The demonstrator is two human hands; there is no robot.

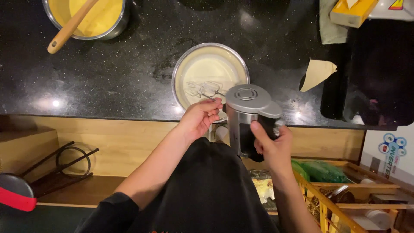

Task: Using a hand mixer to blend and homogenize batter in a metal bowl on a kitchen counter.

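A grey hand mixer (pixel 248 113) is held upright at the counter's front edge, its two wire beaters (pixel 202 89) lying over a steel bowl (pixel 179 71) of pale cream batter. My right hand (pixel 272 144) is wrapped around the mixer's dark handle. My left hand (pixel 199 117) pinches the beaters' shafts where they enter the mixer body. The beaters hover just above or touch the batter; I cannot tell which.
A second steel bowl (pixel 123 19) of yellow batter with a wooden spoon (pixel 69 29) stands at the back left of the black stone counter (pixel 108 73). A scrap of paper (pixel 317 73), a yellow box (pixel 351 12) and a black appliance (pixel 379 73) sit to the right. Below lie a yellow crate (pixel 327 203) and a wire stand (pixel 71 162).
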